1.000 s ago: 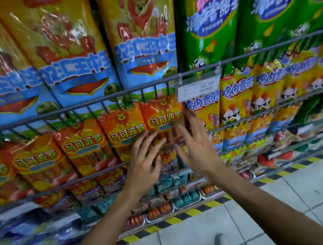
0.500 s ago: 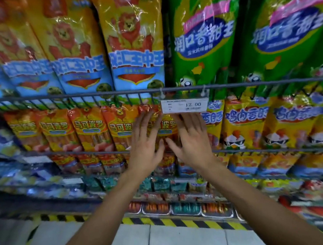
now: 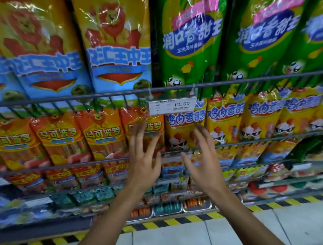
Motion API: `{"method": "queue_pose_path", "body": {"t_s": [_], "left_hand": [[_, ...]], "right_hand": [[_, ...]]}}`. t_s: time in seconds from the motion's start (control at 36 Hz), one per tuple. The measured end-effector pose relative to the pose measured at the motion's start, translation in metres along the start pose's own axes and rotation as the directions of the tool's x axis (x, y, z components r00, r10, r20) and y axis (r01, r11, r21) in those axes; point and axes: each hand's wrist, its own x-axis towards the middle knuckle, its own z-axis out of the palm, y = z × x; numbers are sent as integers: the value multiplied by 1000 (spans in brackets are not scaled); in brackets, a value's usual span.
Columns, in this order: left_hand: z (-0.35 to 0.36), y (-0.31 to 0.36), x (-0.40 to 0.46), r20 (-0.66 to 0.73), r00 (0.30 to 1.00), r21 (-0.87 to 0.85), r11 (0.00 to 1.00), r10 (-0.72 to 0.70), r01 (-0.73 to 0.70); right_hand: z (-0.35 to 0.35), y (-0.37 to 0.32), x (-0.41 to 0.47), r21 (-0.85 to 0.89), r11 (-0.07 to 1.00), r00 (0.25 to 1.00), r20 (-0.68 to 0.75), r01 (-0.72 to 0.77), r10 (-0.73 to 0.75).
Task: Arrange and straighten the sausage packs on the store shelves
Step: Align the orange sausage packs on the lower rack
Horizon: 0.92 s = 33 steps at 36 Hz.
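Observation:
A row of orange sausage packs (image 3: 102, 134) hangs on the middle wire shelf, with yellow chicken sausage packs (image 3: 224, 121) to their right. My left hand (image 3: 142, 156) is raised with fingers spread in front of the rightmost orange pack (image 3: 153, 127). My right hand (image 3: 202, 158) is raised beside it, fingers spread and slightly bent, in front of the leftmost yellow pack (image 3: 181, 128). Neither hand holds anything; whether the fingertips touch the packs is unclear. Large yellow-and-blue packs (image 3: 117, 47) and green packs (image 3: 191, 35) stand on the shelf above.
A grey wire rail (image 3: 54, 99) fronts the upper shelf, with a price tag (image 3: 172, 105) reading 12.00 clipped to it. Lower shelves hold smaller packs (image 3: 167, 208). Yellow-black hazard tape (image 3: 187, 220) edges the shelf base above the tiled floor (image 3: 169, 243).
My hands have moved apart and drawn slightly down from the price tag; the right hand now fronts the yellow pack. The view has shifted nearer and a bit leftward along the shelf.

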Motion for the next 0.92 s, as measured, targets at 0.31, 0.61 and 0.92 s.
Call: {"method": "queue_pose_path", "body": {"t_s": [0.31, 0.61, 0.92], "left_hand": [[24, 11, -8, 107, 994, -20, 999, 37, -35], [19, 20, -10, 106, 994, 59, 998, -39, 33], [46, 46, -8, 112, 986, 268, 959, -121, 87]], "right_hand": [[-22, 16, 11, 9, 976, 975, 49, -216, 215], [-38, 37, 38, -39, 996, 997, -21, -77, 76], [-44, 57, 54, 42, 999, 997, -74, 6, -3]]}}
